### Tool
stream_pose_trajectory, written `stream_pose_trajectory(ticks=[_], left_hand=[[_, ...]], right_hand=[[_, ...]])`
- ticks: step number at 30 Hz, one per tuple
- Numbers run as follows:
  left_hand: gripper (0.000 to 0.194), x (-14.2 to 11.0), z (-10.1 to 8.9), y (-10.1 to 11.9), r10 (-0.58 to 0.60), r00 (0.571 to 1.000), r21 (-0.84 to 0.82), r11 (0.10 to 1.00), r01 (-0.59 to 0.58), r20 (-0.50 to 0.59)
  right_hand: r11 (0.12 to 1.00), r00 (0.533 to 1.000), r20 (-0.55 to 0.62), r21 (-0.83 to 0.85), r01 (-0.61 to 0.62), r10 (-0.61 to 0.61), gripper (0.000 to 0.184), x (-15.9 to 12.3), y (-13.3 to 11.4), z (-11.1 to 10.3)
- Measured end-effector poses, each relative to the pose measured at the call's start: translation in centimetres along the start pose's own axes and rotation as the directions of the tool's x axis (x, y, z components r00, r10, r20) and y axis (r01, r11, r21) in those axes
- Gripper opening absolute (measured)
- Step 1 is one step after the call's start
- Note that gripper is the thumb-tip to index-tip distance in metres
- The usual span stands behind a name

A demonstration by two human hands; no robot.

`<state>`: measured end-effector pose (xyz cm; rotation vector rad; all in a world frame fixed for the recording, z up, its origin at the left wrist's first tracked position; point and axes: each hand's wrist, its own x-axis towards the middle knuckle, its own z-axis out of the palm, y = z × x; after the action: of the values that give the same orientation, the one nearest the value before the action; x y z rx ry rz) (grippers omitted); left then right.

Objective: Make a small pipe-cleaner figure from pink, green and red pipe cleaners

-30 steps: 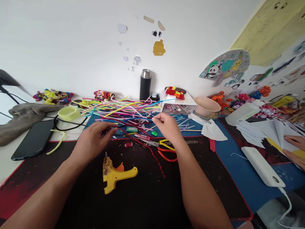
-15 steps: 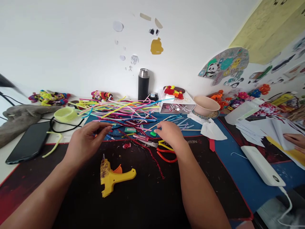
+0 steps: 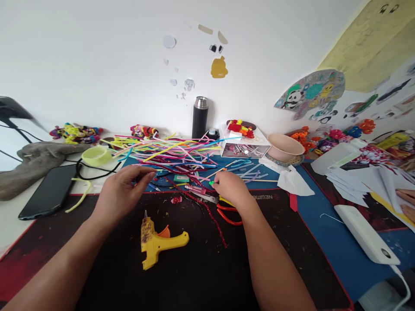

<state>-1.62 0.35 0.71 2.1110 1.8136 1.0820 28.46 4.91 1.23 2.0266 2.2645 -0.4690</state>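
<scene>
My left hand (image 3: 125,190) hovers over the left of the mat, thumb and forefinger pinched together; whatever lies between them is too small to make out. My right hand (image 3: 235,188) is closed at the fingertips on a small bright green piece (image 3: 212,183), partly covered by the fingers. Under that hand lie scissors with red and yellow handles (image 3: 228,215). A pink utility knife (image 3: 197,190) and a dark red glittery pipe cleaner (image 3: 215,222) rest between my hands. Nearer me is a yellow glue gun (image 3: 162,244). A small red-and-white piece (image 3: 177,200) sits above it.
Many coloured pipe cleaners (image 3: 171,149) are heaped at the back. Behind them stand a black flask (image 3: 200,119), a white box (image 3: 223,149) and a pink bowl (image 3: 285,149). A phone (image 3: 48,190) lies left; a white power bank (image 3: 366,233) and another person's hand (image 3: 407,201) are right.
My right fingertips have come down onto the green piece, which lay uncovered beside them before. My left hand keeps its pinch. The whole view has shifted slightly.
</scene>
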Motion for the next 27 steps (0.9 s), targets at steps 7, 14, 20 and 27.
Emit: stream_pose_trajectory(ticks=[7, 14, 20, 27], left_hand=[[0.030, 0.2, -0.4, -0.1, -0.115, 0.991, 0.001, 0.993, 0.116, -0.062], [0.032, 0.2, 0.4, -0.1, -0.054, 0.999, 0.003, 0.999, 0.054, 0.008], [0.032, 0.1, 0.7, -0.1, -0.028, 0.999, -0.018, 0.999, 0.029, 0.040], [0.029, -0.1, 0.5, 0.5, 0.006, 0.999, -0.057, 0.998, -0.003, 0.052]], right_hand=[[0.963, 0.961, -0.274, 0.248, 0.109, -0.038, 0.020, -0.3, -0.1, -0.3], [0.794, 0.883, -0.090, 0.403, 0.456, -0.461, 0.011, -2.3, -3.5, 2.0], [0.821, 0.845, 0.030, 0.258, 0.509, -0.534, 0.010, -2.8, -4.8, 2.5], [0.929, 0.939, -0.065, 0.141, 0.343, -0.337, 0.020, -2.6, -4.7, 1.2]])
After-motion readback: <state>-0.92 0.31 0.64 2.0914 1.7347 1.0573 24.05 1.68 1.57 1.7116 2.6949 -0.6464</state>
